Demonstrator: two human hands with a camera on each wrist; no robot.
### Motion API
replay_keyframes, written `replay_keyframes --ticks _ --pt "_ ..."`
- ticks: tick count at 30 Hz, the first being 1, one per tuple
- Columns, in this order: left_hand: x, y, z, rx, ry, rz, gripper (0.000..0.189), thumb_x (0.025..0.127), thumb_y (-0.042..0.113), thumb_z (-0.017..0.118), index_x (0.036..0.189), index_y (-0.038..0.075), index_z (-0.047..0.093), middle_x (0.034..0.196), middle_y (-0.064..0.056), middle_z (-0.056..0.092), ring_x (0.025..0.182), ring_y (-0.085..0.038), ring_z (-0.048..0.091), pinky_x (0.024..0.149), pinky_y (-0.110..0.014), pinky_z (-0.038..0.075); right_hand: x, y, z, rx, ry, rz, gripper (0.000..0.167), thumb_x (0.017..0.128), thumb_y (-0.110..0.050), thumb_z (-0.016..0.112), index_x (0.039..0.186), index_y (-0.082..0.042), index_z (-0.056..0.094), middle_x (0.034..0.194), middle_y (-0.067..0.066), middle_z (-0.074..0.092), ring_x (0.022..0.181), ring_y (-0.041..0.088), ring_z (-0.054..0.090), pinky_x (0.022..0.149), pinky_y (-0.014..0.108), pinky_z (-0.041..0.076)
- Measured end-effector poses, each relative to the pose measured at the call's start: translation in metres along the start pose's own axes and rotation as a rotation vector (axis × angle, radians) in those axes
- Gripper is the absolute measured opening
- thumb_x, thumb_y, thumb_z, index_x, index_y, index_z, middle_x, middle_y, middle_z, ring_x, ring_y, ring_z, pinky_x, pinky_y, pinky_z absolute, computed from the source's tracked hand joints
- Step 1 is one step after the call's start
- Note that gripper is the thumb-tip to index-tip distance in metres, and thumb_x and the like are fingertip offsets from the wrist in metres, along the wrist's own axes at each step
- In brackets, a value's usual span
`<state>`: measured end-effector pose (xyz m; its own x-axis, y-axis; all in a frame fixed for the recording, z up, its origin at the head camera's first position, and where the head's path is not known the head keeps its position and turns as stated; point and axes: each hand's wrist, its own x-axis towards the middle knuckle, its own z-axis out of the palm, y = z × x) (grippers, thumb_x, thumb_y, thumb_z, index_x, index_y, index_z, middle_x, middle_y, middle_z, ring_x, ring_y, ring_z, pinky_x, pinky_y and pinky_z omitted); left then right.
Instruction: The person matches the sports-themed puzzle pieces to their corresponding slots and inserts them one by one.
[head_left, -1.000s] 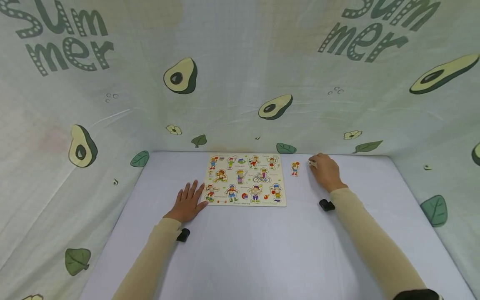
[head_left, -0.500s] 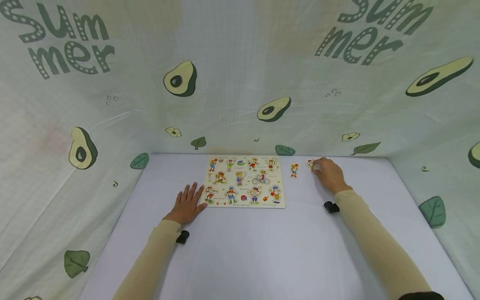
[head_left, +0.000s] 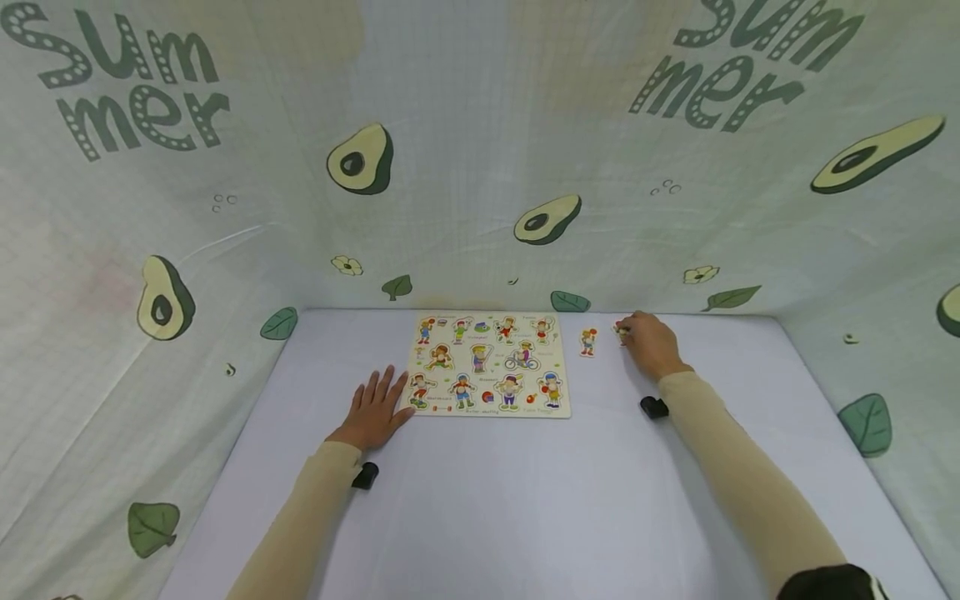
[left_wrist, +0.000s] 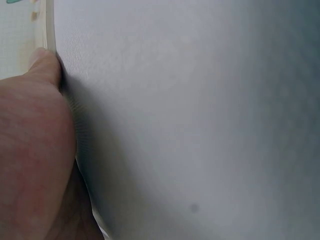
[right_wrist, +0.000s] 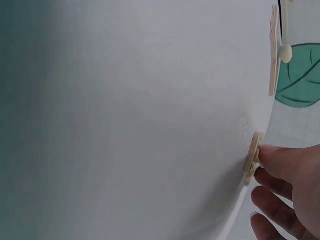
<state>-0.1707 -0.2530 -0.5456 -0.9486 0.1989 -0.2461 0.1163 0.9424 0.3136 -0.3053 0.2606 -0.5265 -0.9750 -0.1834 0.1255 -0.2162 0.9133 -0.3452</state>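
Observation:
My left hand [head_left: 371,412] lies palm down with fingers spread, its fingertips and thumb at the left edge of a wooden puzzle board [head_left: 560,362] bearing cartoon sports figures. The left wrist view shows the thumb [left_wrist: 44,67] against the board's side. Right of the board, my right hand [head_left: 654,346] pinches a small figure-shaped puzzle piece [head_left: 620,332] between thumb and finger. The right wrist view shows this piece edge-on [right_wrist: 253,154], thumb at its knob, close over the table. Fingers partly hide its picture from the head camera.
Another loose puzzle piece [head_left: 588,342], showing a figure with a red ball, lies between the board and my right hand. A white table [head_left: 495,500] spreads below, backed by a cloth [head_left: 450,242] printed with avocados and leaves. Black wrist cameras [head_left: 655,407] sit under both wrists.
Half a second ago my right hand was slightly farther right, with more of the piece showing; now its fingers cover more of it. My left hand and the board hold their places.

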Motion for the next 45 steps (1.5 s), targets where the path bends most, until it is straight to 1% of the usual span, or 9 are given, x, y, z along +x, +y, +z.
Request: replay_keyframes --ticks 8,16,19,25,29,34,38,42,45 --pt "-0.002 0.009 -0.009 0.011 -0.027 -0.010 0.074 0.113 0.038 0.049 0.169 0.004 0.016 0.176 -0.026 0.000 0.161 -0.051 -0.004 0.129 -0.066 0.001 0.006 -0.001 -0.002 0.026 0.019 -0.001 0.016 0.099 0.003 0.069 0.113 0.010 0.074 0.108 0.028 0.071 0.100 0.045 0.069 0.084 0.056 0.058" --pt "-0.005 0.013 -0.012 0.022 -0.041 -0.022 0.073 0.113 0.039 0.049 0.169 0.005 0.017 0.176 -0.025 0.001 0.161 -0.050 -0.003 0.129 -0.066 0.001 -0.001 -0.006 -0.004 0.046 0.022 0.021 0.017 0.100 0.001 0.070 0.115 0.008 0.075 0.110 0.026 0.072 0.103 0.043 0.068 0.086 0.056 0.057" --pt "-0.006 0.012 -0.012 0.016 -0.037 -0.018 0.073 0.113 0.038 0.049 0.169 0.004 0.017 0.176 -0.025 0.001 0.161 -0.051 -0.003 0.129 -0.066 0.002 -0.004 -0.013 -0.007 0.065 0.039 0.005 0.018 0.100 -0.001 0.071 0.115 0.007 0.076 0.109 0.025 0.072 0.102 0.042 0.068 0.086 0.056 0.056" --pt "-0.006 0.008 -0.009 0.000 -0.030 -0.011 0.074 0.112 0.037 0.049 0.169 0.003 0.016 0.176 -0.026 0.000 0.161 -0.051 -0.004 0.129 -0.066 0.000 -0.008 -0.036 -0.012 0.080 0.080 -0.070 0.017 0.099 -0.004 0.073 0.113 0.004 0.077 0.105 0.021 0.072 0.097 0.038 0.067 0.081 0.054 0.056" --pt "-0.008 0.011 -0.012 -0.008 -0.038 -0.014 0.074 0.112 0.037 0.050 0.169 0.003 0.017 0.175 -0.026 0.001 0.161 -0.051 -0.003 0.129 -0.066 0.000 -0.009 -0.056 -0.011 0.090 0.102 -0.115 0.015 0.099 -0.005 0.074 0.112 0.002 0.077 0.103 0.018 0.072 0.095 0.035 0.067 0.079 0.051 0.056" --pt "-0.009 0.007 -0.010 -0.027 -0.027 0.005 0.075 0.113 0.046 0.045 0.168 0.004 0.018 0.176 -0.025 0.001 0.161 -0.050 -0.005 0.129 -0.065 -0.002 -0.008 -0.083 -0.009 0.101 0.095 -0.159 0.014 0.098 -0.006 0.075 0.111 -0.001 0.077 0.103 0.014 0.072 0.096 0.032 0.067 0.081 0.048 0.057" --pt "-0.008 0.002 -0.006 -0.044 -0.005 0.018 0.077 0.112 0.053 0.041 0.169 0.006 0.018 0.176 -0.024 0.000 0.161 -0.049 -0.006 0.128 -0.066 -0.004 -0.007 -0.104 -0.008 0.103 0.086 -0.193 0.013 0.098 -0.008 0.076 0.110 -0.003 0.078 0.101 0.012 0.071 0.095 0.030 0.066 0.080 0.045 0.057" --pt "-0.007 0.002 -0.007 -0.039 -0.009 0.013 0.076 0.113 0.051 0.042 0.169 0.006 0.018 0.176 -0.024 0.000 0.161 -0.049 -0.006 0.128 -0.065 -0.004 -0.003 -0.123 -0.004 0.100 0.084 -0.226 0.013 0.097 -0.010 0.077 0.109 -0.004 0.079 0.100 0.010 0.072 0.094 0.028 0.068 0.081 0.044 0.058" --pt "-0.008 0.007 -0.010 -0.026 -0.030 -0.004 0.075 0.113 0.046 0.046 0.169 0.005 0.017 0.176 -0.024 0.000 0.161 -0.049 -0.006 0.129 -0.065 -0.004 0.000 -0.135 0.001 0.108 0.073 -0.248 0.014 0.097 -0.010 0.077 0.110 -0.005 0.079 0.101 0.008 0.073 0.094 0.026 0.069 0.082 0.042 0.059"
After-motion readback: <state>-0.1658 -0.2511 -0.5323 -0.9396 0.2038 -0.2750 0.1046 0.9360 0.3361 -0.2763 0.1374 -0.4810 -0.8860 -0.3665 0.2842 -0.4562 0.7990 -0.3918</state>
